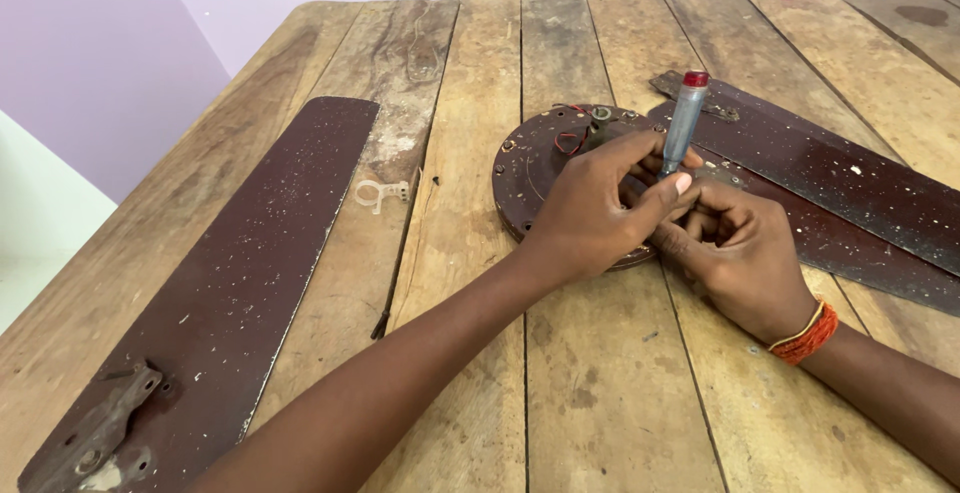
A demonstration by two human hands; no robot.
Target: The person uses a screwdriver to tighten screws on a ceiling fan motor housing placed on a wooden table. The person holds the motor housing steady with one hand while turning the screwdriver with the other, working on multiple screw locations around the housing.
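A round dark-brown fan motor housing (535,168) lies on the wooden table (600,383), with red wires at its centre hub (590,128). My left hand (595,208) rests on the housing and grips an upright screwdriver (685,118) with a clear handle and red cap. My right hand (735,253) is curled at the housing's right edge, fingers closed low around the screwdriver's shaft, where a fan blade (830,178) meets the housing. The screwdriver tip is hidden by my fingers.
A detached dark fan blade (230,293) lies at the left, its metal bracket (95,428) near the front edge. A small pale metal clip (380,193) sits beside it. A second blade (880,263) lies at the right under the first.
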